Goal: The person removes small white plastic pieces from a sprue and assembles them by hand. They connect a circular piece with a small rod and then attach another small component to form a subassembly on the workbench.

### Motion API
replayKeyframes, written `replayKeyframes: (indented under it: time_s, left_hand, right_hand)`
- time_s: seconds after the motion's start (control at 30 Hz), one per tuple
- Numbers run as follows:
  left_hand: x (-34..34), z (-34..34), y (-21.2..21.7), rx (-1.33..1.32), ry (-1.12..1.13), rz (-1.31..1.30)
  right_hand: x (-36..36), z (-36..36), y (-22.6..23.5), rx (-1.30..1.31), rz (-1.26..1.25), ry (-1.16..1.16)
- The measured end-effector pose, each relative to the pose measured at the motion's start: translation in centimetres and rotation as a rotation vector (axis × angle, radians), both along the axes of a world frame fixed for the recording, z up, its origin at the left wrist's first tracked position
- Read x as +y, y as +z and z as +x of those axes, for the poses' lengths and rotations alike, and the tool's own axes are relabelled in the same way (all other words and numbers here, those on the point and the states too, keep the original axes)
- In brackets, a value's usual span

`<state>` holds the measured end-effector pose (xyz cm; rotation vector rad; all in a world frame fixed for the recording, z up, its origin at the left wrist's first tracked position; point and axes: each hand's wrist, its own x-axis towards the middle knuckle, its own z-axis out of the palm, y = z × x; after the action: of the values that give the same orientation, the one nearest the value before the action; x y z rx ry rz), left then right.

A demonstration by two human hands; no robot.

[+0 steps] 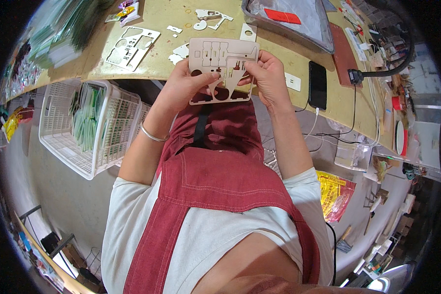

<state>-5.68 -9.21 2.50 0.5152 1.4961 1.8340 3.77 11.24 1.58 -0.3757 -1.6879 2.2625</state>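
I hold a thin off-white die-cut sheet [208, 45] over the near edge of the table. Slots, round holes and long part outlines are cut through it, and my dark red trousers show through the openings. My left hand [181, 87] grips its left side, thumb lying across the front. The right side is pinched by my right hand [269, 76], whose thumb and fingertips press at narrow slots; some fingers are hidden behind the sheet. On the table beyond lie a partly joined piece [213, 22] and another cut sheet [152, 36].
A grey tray [260, 19] with a red piece [282, 16] stands at the back right. A black phone [318, 84] with a cable lies on the right. Bagged stacks [68, 36] fill the far left. Below the table's left edge stands a white basket [100, 134].
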Motion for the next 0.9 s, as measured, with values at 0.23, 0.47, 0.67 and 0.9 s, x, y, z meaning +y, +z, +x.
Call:
replayKeyframes:
  time_s: [0.23, 0.47, 0.67, 0.9]
  left_hand:
    - [0.1, -0.4, -0.1, -0.155, 0.013, 0.041]
    - [-0.7, -2.3, -0.8, -0.511, -0.051, 0.192]
    - [-5.6, -11.0, -2.9, -0.314, 0.167, 0.125]
    - [-12.8, -21.8, -3.5, -0.044, 0.507, -0.054]
  right_hand:
    - [0.7, -0.1, 0.1, -0.002, -0.233, 0.067]
    - [2.6, 0.0, -1.8, 0.018, -0.749, 0.254]
    - [2.0, 1.4, -0.5, -0.036, -0.336, -0.020]
    - [2.1, 3.1, -0.9, -0.119, -0.110, -0.211]
